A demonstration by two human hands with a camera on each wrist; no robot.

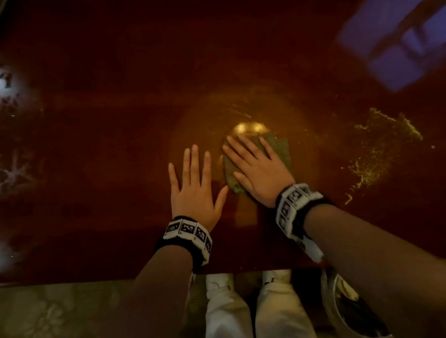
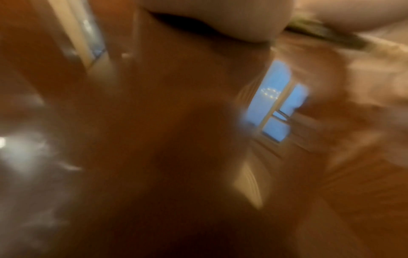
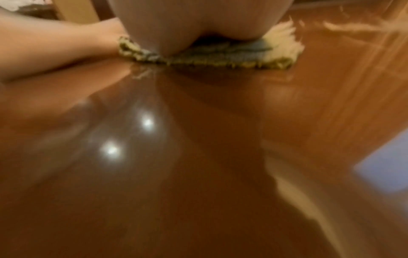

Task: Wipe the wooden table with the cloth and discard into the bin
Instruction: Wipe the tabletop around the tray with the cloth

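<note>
A folded green cloth (image 1: 282, 152) lies on the glossy dark wooden table (image 1: 105, 111), a little right of centre. My right hand (image 1: 253, 166) presses flat on the cloth with straight, spread fingers. In the right wrist view the cloth (image 3: 212, 55) shows under my palm, with a pale frayed edge at its right. My left hand (image 1: 193, 184) rests flat on the bare wood just left of the cloth, its thumb close to the cloth's near corner. A smear of yellow-green residue (image 1: 378, 151) lies on the table to the right of the cloth. The left wrist view is blurred.
A round bin (image 1: 345, 308) with a white rim stands on the floor under the table's near edge, at the right, partly hidden by my right forearm. My legs in pale trousers (image 1: 254, 313) stand against the table's near edge. Window reflections (image 1: 406, 34) glare at far right and left.
</note>
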